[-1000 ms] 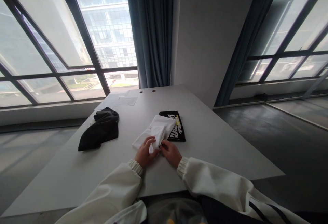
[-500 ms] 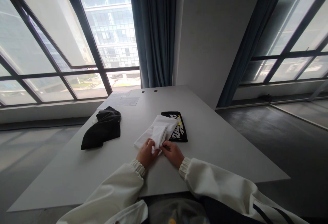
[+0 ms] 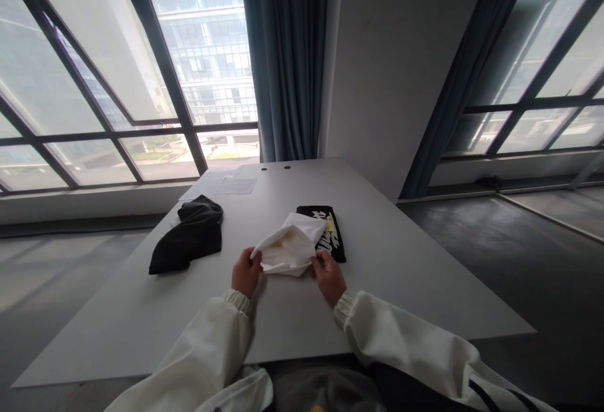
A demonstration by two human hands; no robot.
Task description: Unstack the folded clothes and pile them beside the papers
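A white garment [image 3: 290,245] lies near the middle of the grey table [image 3: 401,273], its near edge lifted and pulled wide. My left hand [image 3: 245,272] is closed on the garment's left corner. My right hand [image 3: 329,275] is closed on its right corner. Both hands are held apart, a little above the table top. Just behind the white garment lies a folded black garment with white and yellow print [image 3: 328,239], partly covered by the white one.
A crumpled black garment [image 3: 189,236] lies at the left of the table. Sheets of paper [image 3: 226,184] sit at the far end, near the window. The table's right edge drops to a dark floor. Curtains and large windows stand behind.
My hands were together at the garment's near edge; they have since drawn apart, left going left and right going right, spreading and lifting that edge.
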